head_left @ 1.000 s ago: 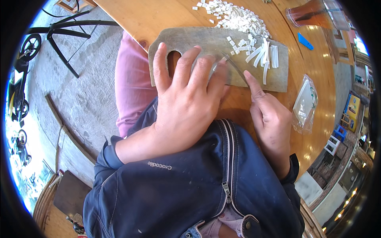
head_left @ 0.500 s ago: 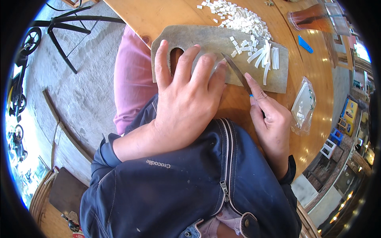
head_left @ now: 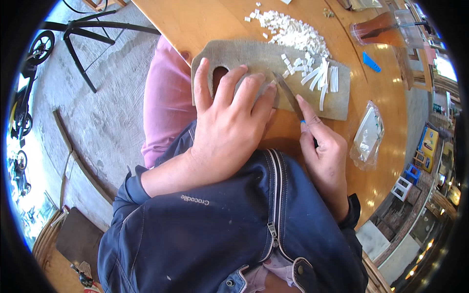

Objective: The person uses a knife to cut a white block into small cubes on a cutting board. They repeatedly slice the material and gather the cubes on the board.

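My left hand [head_left: 233,110] lies with spread fingers over the left part of a worn, greyish cutting board [head_left: 337,105], beside its oval handle hole. Whatever may lie under that palm is hidden. In my right hand [head_left: 323,146] is a small knife [head_left: 291,97], its forefinger stretched along the dark blade. The blade slants up and left, its tip close to my left thumb, over the board. White strips [head_left: 321,80] lie on the board right of the blade. Small white cut pieces [head_left: 295,34] form a heap at the board's far edge and spill onto it.
On the wooden table [head_left: 391,107] to the right are a clear plastic bag [head_left: 367,134] and a blue plastic piece [head_left: 371,62]. A glass of reddish-brown drink [head_left: 386,29] appears at the far right. Black metal furniture legs [head_left: 73,31] stand on the concrete floor at left.
The whole view has shifted a little, moving the board and table lower in the picture. Both hands keep nearly the same pose, with the knife still beside the left thumb.
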Tool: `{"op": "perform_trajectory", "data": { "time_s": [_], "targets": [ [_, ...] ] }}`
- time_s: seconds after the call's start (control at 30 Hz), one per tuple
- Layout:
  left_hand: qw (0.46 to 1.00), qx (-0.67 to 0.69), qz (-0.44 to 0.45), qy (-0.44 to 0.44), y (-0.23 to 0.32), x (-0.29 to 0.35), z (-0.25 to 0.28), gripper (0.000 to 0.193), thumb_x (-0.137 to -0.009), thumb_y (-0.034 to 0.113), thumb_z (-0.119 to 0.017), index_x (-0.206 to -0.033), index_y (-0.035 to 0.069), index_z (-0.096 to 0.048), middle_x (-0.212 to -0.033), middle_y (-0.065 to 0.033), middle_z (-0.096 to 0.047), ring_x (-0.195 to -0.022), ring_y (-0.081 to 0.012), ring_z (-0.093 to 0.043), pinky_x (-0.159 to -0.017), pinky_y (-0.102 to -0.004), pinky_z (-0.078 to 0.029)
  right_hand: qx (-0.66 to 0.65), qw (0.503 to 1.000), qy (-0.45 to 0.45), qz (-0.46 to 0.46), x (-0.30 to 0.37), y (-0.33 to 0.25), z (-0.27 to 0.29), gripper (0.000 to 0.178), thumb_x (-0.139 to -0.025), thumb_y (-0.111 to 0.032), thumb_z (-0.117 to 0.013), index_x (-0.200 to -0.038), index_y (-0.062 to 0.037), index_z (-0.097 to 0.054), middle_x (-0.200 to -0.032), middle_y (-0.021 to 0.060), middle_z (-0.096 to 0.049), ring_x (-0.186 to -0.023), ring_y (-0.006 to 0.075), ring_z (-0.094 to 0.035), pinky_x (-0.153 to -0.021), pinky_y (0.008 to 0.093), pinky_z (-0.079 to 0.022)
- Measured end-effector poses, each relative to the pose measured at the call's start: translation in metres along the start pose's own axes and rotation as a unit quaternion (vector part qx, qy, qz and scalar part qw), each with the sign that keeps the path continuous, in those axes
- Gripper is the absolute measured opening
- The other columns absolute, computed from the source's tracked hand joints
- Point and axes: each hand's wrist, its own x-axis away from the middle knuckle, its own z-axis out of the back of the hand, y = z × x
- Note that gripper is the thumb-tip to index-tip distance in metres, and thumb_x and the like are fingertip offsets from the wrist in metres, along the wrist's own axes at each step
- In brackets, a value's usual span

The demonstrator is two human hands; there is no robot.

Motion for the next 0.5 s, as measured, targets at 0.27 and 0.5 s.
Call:
{"op": "perform_trajectory", "data": {
  "time_s": [0.27, 0.5],
  "targets": [
    [0.996, 0.046, -0.034, 0.064, -0.012, -0.001, -0.015, 0.026, -0.075, 0.018, -0.077, -0.099, 0.009, -0.072, -0.104, -0.0060, -0.061, -0.112, -0.0279, -0.060, -0.116, -0.0662, -0.028, -0.108, 0.992, -0.056, -0.016, 0.008, 0.018, -0.004, 0.059, -0.090, 0.001, -0.064, -0.146, -0.0107, -0.057, -0.085, 0.0167, -0.068, -0.066, 0.0234, -0.064, -0.066, 0.0333, -0.054],
    [0.987, 0.101, -0.027, 0.126, -0.008, 0.000, -0.018, 0.016, -0.074, 0.021, -0.071, -0.089, 0.014, -0.074, -0.102, -0.0042, -0.062, -0.108, -0.0270, -0.058, -0.119, -0.0680, -0.021, -0.045, 0.996, -0.076, -0.011, 0.006, 0.019, 0.003, 0.063, -0.094, -0.007, -0.065, -0.153, -0.0210, -0.050, -0.084, 0.0168, -0.068, -0.064, 0.0208, -0.064, -0.068, 0.0350, -0.054]
  ]
}}
